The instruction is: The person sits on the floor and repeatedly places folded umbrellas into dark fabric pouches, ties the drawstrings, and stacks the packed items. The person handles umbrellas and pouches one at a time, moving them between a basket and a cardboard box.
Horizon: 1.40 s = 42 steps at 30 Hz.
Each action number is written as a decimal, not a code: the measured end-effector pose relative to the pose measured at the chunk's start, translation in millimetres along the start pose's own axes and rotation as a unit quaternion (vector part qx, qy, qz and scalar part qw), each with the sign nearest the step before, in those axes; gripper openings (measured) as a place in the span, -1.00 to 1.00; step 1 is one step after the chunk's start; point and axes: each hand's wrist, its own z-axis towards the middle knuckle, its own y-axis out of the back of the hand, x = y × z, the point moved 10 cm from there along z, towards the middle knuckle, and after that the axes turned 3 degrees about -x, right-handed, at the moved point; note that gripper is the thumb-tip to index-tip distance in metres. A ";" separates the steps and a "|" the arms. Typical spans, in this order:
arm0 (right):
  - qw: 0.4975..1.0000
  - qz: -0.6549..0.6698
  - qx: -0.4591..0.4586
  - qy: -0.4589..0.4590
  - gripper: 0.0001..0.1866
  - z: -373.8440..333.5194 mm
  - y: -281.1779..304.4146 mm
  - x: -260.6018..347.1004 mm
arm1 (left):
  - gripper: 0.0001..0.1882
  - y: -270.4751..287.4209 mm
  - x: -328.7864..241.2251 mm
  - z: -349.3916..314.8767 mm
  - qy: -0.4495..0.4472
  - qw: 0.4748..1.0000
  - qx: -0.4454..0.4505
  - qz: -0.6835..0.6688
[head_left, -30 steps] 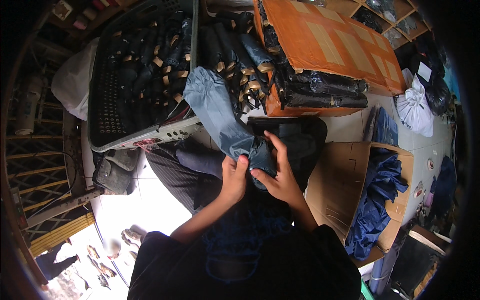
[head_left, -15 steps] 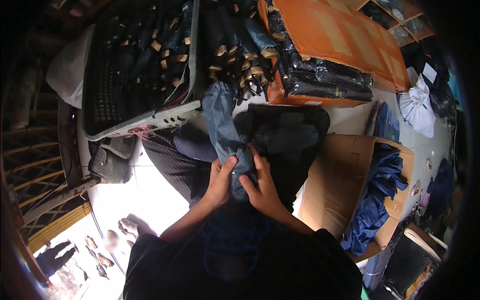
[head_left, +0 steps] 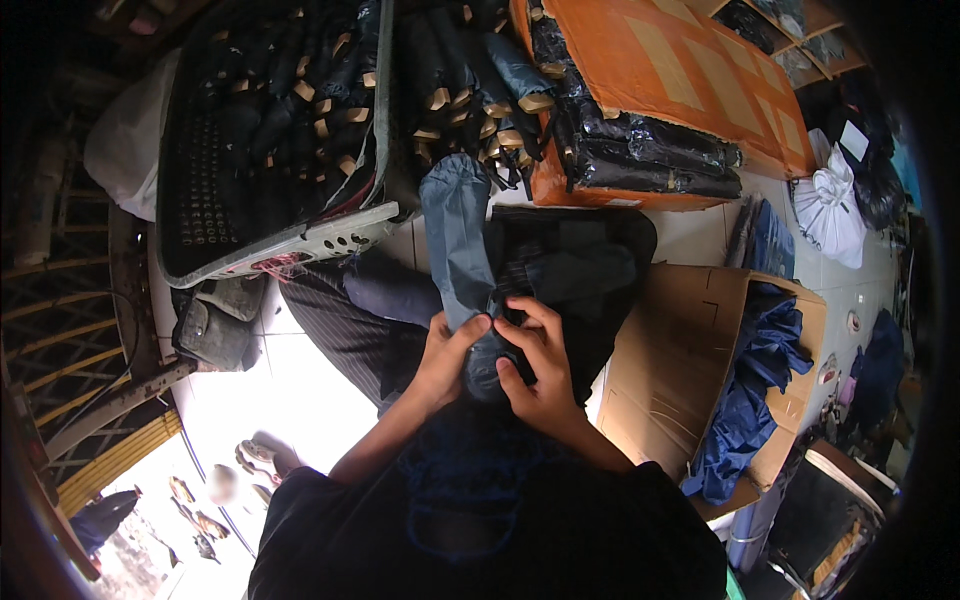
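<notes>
A grey-blue folded umbrella (head_left: 456,245) lies lengthwise over my lap, its wide loose end pointing away from me. My left hand (head_left: 442,362) is closed round its near part, the thumb pressing on the fabric. On the right side of the same part, my right hand (head_left: 540,365) pinches the cloth with bent fingers, its thumb lower down near the rounded close end. The inside of the fabric is hidden. Beyond its far end lies a pile of similar dark umbrellas (head_left: 515,75) with tan ends.
A black plastic crate (head_left: 285,250) packed with umbrellas stands at the far left. An orange box (head_left: 640,55) holds plastic-wrapped dark bundles. To the right, a cardboard box (head_left: 665,350) contains blue cloth (head_left: 745,430). A white tied sack (head_left: 832,215) sits farther right.
The umbrella's far end has swung slightly right and stands straighter. My right hand has shifted a little right, its fingers more bent and spread; my left hand keeps its grip.
</notes>
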 end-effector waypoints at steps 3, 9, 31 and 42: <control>1.000 -0.002 0.024 0.017 -0.58 0.1 -1.6 -3.4 | -0.73 0.1 -1.1 -1.4 -0.001 1.000 -0.004 0.026; 0.998 0.040 0.043 -0.002 -0.74 8.8 6.9 -6.8 | -0.69 0.3 0.0 -2.1 -0.009 1.000 0.006 0.014; 0.934 0.297 -0.072 -0.186 -0.31 -8.1 -25.3 -38.7 | -0.62 8.1 -36.3 2.8 -0.106 0.992 -0.060 0.017; 0.996 0.007 -0.089 -0.023 -0.41 -1.2 -9.4 -9.4 | -0.49 2.6 -42.1 7.5 -0.136 0.989 0.053 -0.016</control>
